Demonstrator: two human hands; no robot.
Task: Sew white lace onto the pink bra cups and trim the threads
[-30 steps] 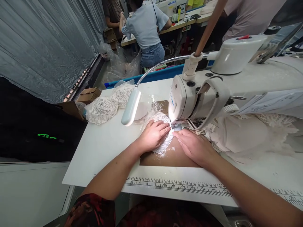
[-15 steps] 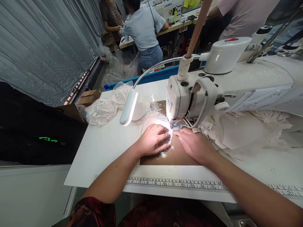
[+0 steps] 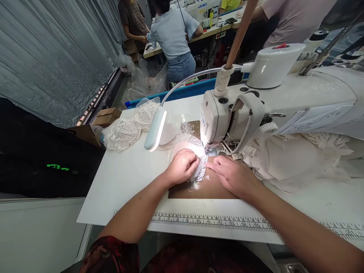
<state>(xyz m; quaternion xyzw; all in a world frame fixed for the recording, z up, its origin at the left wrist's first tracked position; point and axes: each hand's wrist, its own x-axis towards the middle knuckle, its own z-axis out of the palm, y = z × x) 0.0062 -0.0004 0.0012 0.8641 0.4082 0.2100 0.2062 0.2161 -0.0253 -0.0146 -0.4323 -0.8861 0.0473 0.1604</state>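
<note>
The white sewing machine [image 3: 284, 98] fills the right of the frame, on a white table [image 3: 122, 182]. Centre frame, under its needle, a lace piece [image 3: 200, 172] lies on a brown panel [image 3: 207, 187]. The left hand [image 3: 182, 168] has its fingers curled, gripping the lace's edge. The right hand [image 3: 231, 176] lies flat and open, fingertips at the lace. This looks like feeding the seam. Steady guidance is needed, with the fingers clear of the needle.

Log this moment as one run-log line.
left hand: curled on lace piece | right hand: flat, fingertips at its edge | sewing machine: foot just behind hands
</note>
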